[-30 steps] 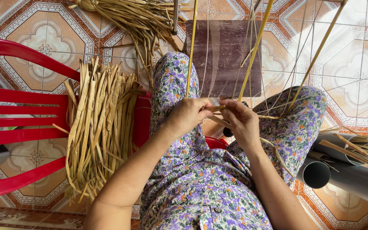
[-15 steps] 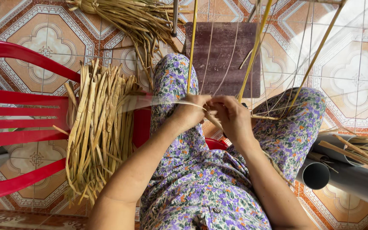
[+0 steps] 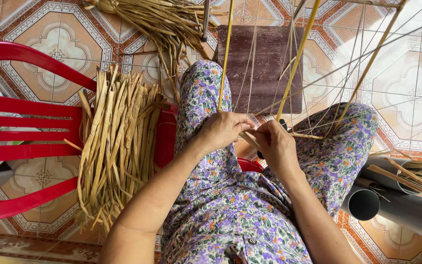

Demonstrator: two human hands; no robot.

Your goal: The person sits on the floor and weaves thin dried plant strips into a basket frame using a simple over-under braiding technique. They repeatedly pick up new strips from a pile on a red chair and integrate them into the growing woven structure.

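I see left hand (image 3: 223, 129) and right hand (image 3: 275, 144) pinching strand (image 3: 250, 139) together; big reed bundle (image 3: 118, 146) left unused, weaving barely begun.

A pale, dry straw strand (image 3: 250, 139) lies pinched between my hands, slanting toward ten o'clock; thin and flat. Taut strings (image 3: 318, 105) fan toward one o'clock.

Single view, worn on the head, aimed almost straight down over the lap. Close in: forearms enter from the bottom edge, left hand (image 3: 223, 129) and right hand (image 3: 275, 146) meeting near the centre. Tiled floor (image 3: 406, 93) fills the background, red plastic chair (image 3: 20, 117) along the left edge, grey pipes (image 3: 367, 200) at lower right. No second view to overlap with.
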